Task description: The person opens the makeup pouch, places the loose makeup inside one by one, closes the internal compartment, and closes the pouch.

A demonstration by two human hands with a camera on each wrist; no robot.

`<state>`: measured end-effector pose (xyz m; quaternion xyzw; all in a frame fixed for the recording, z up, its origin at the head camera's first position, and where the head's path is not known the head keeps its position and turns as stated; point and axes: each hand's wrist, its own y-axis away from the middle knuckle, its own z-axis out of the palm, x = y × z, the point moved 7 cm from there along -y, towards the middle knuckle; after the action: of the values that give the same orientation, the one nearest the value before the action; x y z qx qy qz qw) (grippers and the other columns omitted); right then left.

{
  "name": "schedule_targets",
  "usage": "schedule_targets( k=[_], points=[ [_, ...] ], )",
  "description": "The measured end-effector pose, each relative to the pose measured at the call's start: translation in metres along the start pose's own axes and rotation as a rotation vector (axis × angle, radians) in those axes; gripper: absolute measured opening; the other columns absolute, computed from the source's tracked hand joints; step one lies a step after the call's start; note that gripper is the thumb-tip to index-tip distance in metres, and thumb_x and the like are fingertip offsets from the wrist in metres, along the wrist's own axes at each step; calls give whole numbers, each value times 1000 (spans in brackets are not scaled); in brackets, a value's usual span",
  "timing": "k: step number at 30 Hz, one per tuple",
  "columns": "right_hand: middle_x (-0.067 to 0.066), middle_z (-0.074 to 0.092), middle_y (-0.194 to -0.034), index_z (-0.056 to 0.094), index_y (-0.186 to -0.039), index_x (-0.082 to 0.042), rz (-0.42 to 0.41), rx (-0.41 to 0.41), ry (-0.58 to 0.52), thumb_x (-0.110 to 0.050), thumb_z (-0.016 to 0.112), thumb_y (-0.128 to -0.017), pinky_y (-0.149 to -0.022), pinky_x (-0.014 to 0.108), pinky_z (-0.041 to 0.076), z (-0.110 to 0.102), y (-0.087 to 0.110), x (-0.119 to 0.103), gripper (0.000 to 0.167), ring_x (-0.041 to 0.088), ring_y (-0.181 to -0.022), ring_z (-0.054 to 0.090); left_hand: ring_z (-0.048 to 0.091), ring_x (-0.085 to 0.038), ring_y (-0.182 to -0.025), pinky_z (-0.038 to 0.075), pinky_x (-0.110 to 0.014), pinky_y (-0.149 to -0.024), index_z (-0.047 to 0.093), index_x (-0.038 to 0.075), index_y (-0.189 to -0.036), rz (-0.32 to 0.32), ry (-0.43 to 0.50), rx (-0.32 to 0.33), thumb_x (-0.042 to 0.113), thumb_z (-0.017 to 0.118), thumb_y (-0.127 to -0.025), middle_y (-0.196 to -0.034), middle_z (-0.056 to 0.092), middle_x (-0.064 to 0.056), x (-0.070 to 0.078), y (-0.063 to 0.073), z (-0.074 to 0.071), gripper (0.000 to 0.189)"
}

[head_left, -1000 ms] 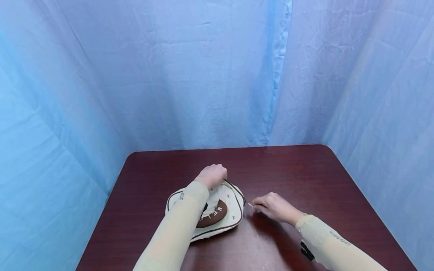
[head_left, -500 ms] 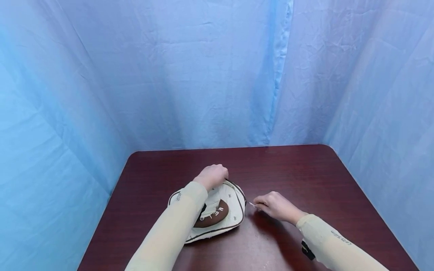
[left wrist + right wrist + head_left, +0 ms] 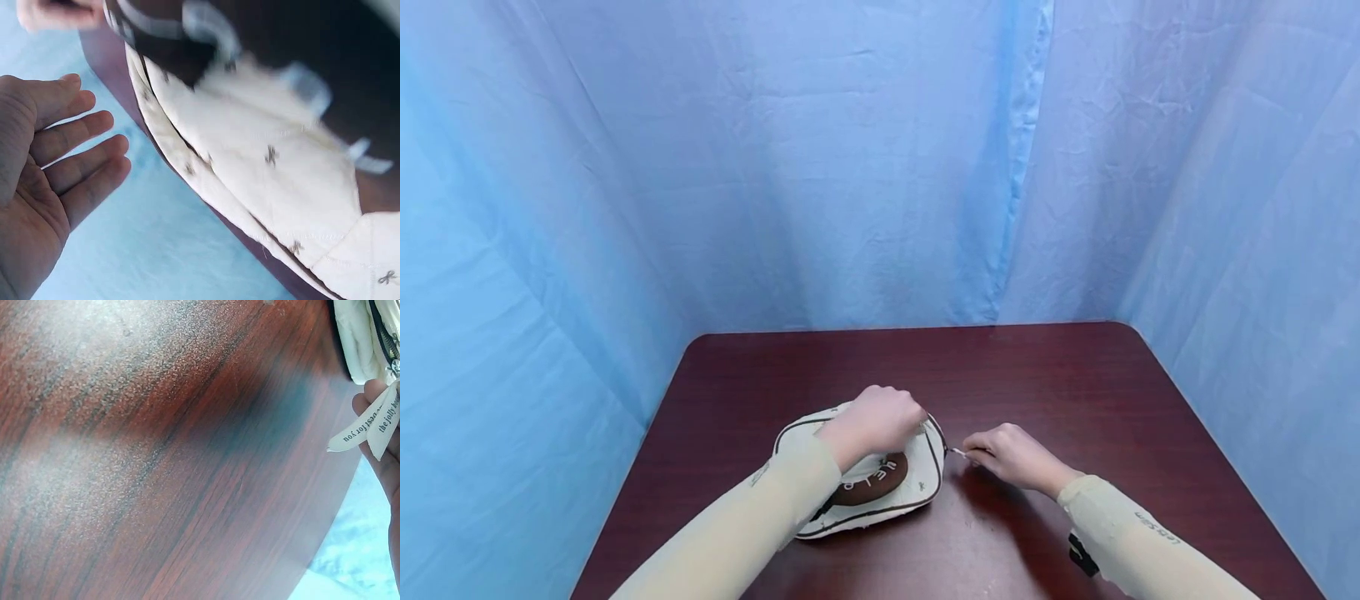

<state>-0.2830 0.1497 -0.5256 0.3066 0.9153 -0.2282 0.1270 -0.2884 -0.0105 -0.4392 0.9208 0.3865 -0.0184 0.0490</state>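
A cream zipper pouch (image 3: pixel 929 475) with dark piping, small bow prints and a brown lettered patch (image 3: pixel 871 488) lies on the table. Over its far right part is my left hand (image 3: pixel 880 421), holding nothing; the left wrist view shows the fingers of this left hand (image 3: pixel 56 156) loosely extended, apart from the pouch's zipped edge (image 3: pixel 187 147). At the pouch's right end my right hand (image 3: pixel 1011 454) pinches a white printed ribbon (image 3: pixel 380 425) tied to the zipper pull. Part of the patch is hidden behind my left forearm.
The dark reddish wooden table (image 3: pixel 1060 375) has rounded far corners. Pale blue curtains (image 3: pixel 880 167) hang behind it and along both sides. A black strap piece (image 3: pixel 1082 554) sits under my right sleeve.
My left hand has let go of the pouch's far edge and moved right and nearer over the pouch. The pouch has shifted slightly right. My right hand keeps its pinch on the ribbon.
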Motion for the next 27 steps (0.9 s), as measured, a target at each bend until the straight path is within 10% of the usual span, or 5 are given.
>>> schedule_targets(
  k=[9,17,23,27],
  points=[
    [-11,72,-82,77,-95,-12,35,-8,4,-9,75,-92,-60,18,51,-1,1,2,4,-9,-69,57,67,-13,-71,54,-34,-53,68,24,-78,2,-94,71,66,68,-87,-78,65,10,42,45,8,42],
    [-10,73,-81,77,-94,-11,44,-10,9,-9,75,-92,-59,20,51,-3,1,3,4,-8,-68,57,58,-32,-128,59,-47,-85,62,20,-136,-6,-249,92,69,78,-75,-151,53,-3,53,74,52,79],
    [-9,72,-81,76,-93,-11,46,-8,6,-7,75,-91,-58,18,49,-4,0,3,4,-9,-66,54,68,-23,-83,51,-31,-42,66,17,-115,7,-282,292,29,84,-76,-132,59,-7,49,81,59,44],
    [-9,73,-82,76,-95,-10,51,-3,3,-7,75,-91,-58,19,50,-4,0,4,5,-8,-67,55,55,-13,-53,44,-28,-37,67,15,-99,41,-243,349,20,82,-74,-116,60,-5,42,80,54,30]
  ],
)
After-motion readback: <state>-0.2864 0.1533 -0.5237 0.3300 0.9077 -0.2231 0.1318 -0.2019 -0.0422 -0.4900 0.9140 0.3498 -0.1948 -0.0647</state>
